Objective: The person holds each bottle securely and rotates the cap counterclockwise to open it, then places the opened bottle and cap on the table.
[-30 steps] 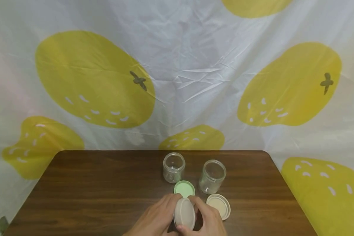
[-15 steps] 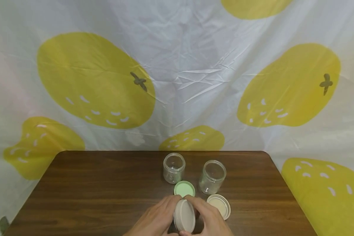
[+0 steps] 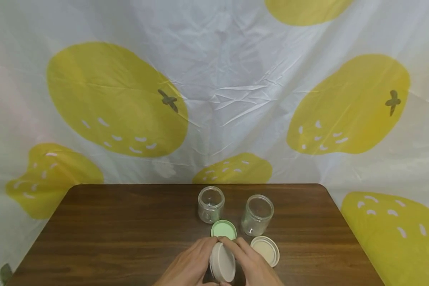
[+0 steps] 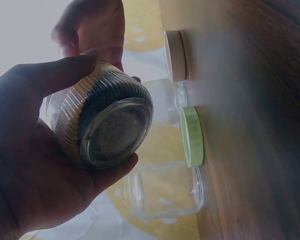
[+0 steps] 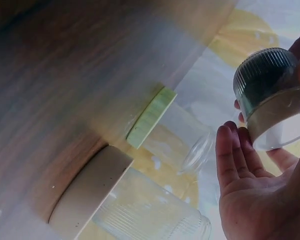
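Note:
My left hand (image 3: pixel 189 262) grips a ribbed clear jar (image 4: pixel 117 90) with dark contents, its base facing the left wrist camera. The jar is tilted and held up over the table, capped with a pale beige lid (image 3: pixel 224 263). My right hand (image 3: pixel 252 262) holds that lid at its edge, fingertips along the far side and thumb at the near side. In the right wrist view, the fingers (image 5: pixel 232 157) of this hand lie right at the lid's rim. Just beyond the hands lies a green lid (image 3: pixel 223 229); a second beige lid (image 3: pixel 265 251) lies beside the right hand.
Two lidless clear jars stand behind the loose lids: the left jar (image 3: pixel 211 206) and the right jar (image 3: pixel 257 216). The dark wooden table (image 3: pixel 128 226) ends at a white curtain (image 3: pixel 214 79) printed with yellow fruit.
My right hand's fingers have shifted leftward around the far edge of the lid, and its thumb has slid toward the near edge. The left hand has kept its hold on the jar.

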`<state>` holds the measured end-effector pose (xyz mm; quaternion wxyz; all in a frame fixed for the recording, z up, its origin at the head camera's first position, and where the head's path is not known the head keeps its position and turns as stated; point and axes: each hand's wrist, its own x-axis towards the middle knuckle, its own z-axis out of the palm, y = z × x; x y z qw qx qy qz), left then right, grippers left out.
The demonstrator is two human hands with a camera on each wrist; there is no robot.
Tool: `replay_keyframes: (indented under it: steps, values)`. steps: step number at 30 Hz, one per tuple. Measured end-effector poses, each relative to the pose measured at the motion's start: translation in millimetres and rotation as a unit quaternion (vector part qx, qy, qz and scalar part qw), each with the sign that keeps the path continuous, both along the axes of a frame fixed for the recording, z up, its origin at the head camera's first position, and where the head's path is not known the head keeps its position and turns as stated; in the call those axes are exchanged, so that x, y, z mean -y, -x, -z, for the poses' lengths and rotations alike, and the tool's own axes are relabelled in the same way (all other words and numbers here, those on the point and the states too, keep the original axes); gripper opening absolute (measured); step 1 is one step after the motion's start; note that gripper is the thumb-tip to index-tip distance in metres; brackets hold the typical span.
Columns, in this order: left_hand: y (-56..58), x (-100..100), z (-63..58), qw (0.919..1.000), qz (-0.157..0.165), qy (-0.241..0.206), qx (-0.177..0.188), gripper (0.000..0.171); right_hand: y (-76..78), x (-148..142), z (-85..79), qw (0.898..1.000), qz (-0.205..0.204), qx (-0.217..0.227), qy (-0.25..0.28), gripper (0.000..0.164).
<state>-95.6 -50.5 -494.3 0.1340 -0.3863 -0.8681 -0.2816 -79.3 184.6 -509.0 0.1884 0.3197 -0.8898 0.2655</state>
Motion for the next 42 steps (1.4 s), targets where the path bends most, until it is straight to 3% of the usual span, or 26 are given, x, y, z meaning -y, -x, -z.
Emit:
replay_keyframes:
  steps: [5,10,15,17,20,24,26,31,38,42]
  values:
    - [-1.9,0.5,0.8,0.9997,-0.013,-0.005,0.022,0.083,1.8,0.5,0.4,1.0,-0.002,-0.016,-0.014,0.105]
    - [-1.5,-0.4,0.2,0.9993,-0.019,0.001,0.032,0.085,1.7,-0.8,2.7,0.998,0.026,-0.04,-0.036,0.109]
    - [-0.9,-0.5,-1.3,0.9989,-0.021,0.006,0.042,0.087,-4.1,1.0,0.0,0.996,0.082,0.034,0.012,0.105]
    - [-0.8,-0.4,-1.3,0.9989,-0.021,0.008,0.04,0.085,-6.9,3.0,-4.0,0.991,0.111,0.059,0.042,0.093]
    - [-1.4,-0.4,-1.4,0.9992,-0.021,0.014,0.031,0.08,-9.9,8.5,-13.3,0.982,0.17,0.071,0.044,0.072]
    - [-2.2,-0.8,-2.7,0.9992,-0.025,0.031,0.009,0.075,-14.3,18.0,-26.4,0.961,0.254,0.11,-0.024,0.051]
    - [-2.1,-1.7,-3.7,0.999,-0.025,0.038,0.002,0.066,-15.7,21.8,-29.9,0.95,0.277,0.133,-0.059,0.049]
    - [-1.5,-4.5,-4.6,0.9987,-0.02,0.045,-0.014,0.048,-16.8,27.3,-28.5,0.94,0.298,0.147,-0.074,0.054]
    - [-1.9,-4.0,-1.8,0.9983,-0.026,0.045,-0.028,0.061,-17.0,31.0,-30.7,0.94,0.299,0.157,-0.057,0.058]
    - [-1.2,-4.1,-1.5,0.9978,-0.027,0.046,-0.039,0.053,-16.8,30.9,-32.2,0.943,0.286,0.165,-0.048,0.055]
